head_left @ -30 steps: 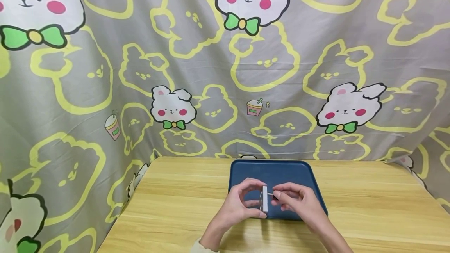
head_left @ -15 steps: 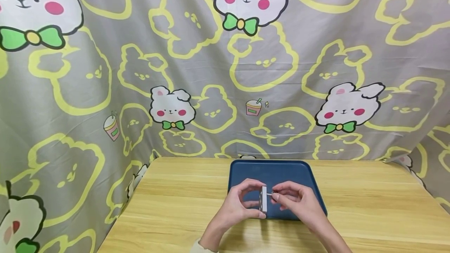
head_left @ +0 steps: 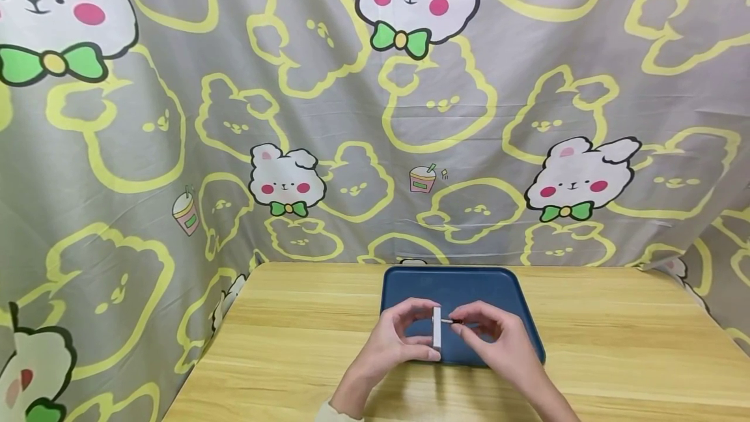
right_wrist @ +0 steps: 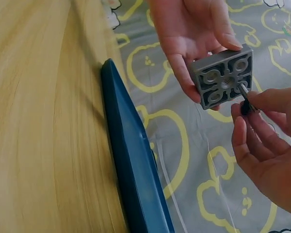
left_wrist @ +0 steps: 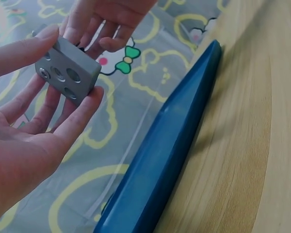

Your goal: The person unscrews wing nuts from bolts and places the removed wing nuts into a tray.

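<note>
My left hand grips a square grey plate by its edges and holds it upright above the tray. In the right wrist view, the plate's ribbed face shows round holes at its corners and a middle one. My right hand pinches a thin threaded metal screw with a black part near my fingertips. Its tip is at one corner hole; how deep it goes is hard to tell. The left wrist view shows the plate's smoother face with recessed holes, and something shiny in one of them.
A dark blue tray with a raised rim lies on the wooden table under my hands. A grey patterned cloth hangs behind the table and along its left side.
The plate has shifted slightly left and up and turned a little, so less of its holed face shows. My right hand has moved slightly left with the screw, and more of the shaft shows.
</note>
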Motion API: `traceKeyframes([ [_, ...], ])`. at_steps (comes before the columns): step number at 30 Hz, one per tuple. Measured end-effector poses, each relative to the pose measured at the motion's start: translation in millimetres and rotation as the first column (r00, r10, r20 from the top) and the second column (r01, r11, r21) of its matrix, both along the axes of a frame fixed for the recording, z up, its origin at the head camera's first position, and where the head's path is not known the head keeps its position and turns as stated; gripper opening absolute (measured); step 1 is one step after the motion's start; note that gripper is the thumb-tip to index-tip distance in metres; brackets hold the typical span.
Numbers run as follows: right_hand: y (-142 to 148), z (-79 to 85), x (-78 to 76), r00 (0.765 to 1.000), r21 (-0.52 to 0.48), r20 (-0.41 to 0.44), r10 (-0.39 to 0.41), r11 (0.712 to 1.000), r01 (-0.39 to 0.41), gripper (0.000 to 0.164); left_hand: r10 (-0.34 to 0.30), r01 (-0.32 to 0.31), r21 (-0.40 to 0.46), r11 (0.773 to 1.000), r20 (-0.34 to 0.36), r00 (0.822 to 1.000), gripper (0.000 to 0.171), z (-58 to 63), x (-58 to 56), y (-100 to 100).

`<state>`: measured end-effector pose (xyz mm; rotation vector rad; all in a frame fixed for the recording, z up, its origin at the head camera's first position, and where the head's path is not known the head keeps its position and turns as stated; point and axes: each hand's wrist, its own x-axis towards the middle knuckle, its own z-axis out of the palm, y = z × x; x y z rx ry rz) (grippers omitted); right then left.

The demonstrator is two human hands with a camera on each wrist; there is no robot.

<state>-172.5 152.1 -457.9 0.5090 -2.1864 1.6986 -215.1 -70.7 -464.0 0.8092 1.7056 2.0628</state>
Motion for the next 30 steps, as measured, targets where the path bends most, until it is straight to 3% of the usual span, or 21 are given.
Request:
traceKeyframes([
  [6, -0.7, -2.3, -1.5, 0.979, 0.065, -0.206, 0.006, 0.998, 0.007, 0.027, -0.012, 0.011, 0.024, 1.0, 0.04, 0.999, 0.067, 2.6, 0.1, -0.4],
  [14, -1.3, -4.3, -4.5, 0.907, 0.186, -0.422, 0.0, 0.979, 0.087, 0.044, -0.037, 0.032, 0.075, 0.997, 0.06, 0.998, 0.069, 0.6, -1.0, -0.9],
  [16, -1.4, -4.9, -5.1, 0.893, 0.19, -0.45, 0.006, 0.978, 0.089, 0.043, -0.035, 0.031, 0.075, 0.997, 0.061, 0.998, 0.067, -0.1, -1.3, -1.2],
  [21, -1.6, -9.0, -7.3, 0.856, 0.187, -0.517, 0.016, 0.978, 0.094, 0.006, -0.019, 0.017, 0.053, 0.998, 0.039, 0.999, 0.062, -1.5, -2.0, -2.3],
  [23, -1.7, -10.3, -8.5, 0.843, 0.187, -0.537, 0.013, 0.977, 0.104, 0.017, -0.013, 0.011, 0.045, 0.999, 0.03, 0.999, 0.061, -1.7, -2.2, -2.6],
  [26, -1.5, -10.4, -9.3, 0.834, 0.192, -0.552, 0.015, 0.975, 0.11, 0.016, -0.011, 0.01, 0.047, 0.999, 0.029, 1.0, 0.061, -1.9, -2.1, -2.7],
  [28, -1.6, -9.4, -8.6, 0.841, 0.192, -0.541, 0.019, 0.976, 0.102, 0.009, -0.016, 0.014, 0.057, 0.998, 0.04, 0.999, 0.062, -1.7, -1.8, -2.7],
  [30, -2.0, -7.8, -6.9, 0.859, 0.19, -0.511, 0.021, 0.978, 0.089, 0.025, -0.021, 0.017, 0.07, 0.997, 0.053, 0.998, 0.064, -1.5, -1.4, -2.7],
])
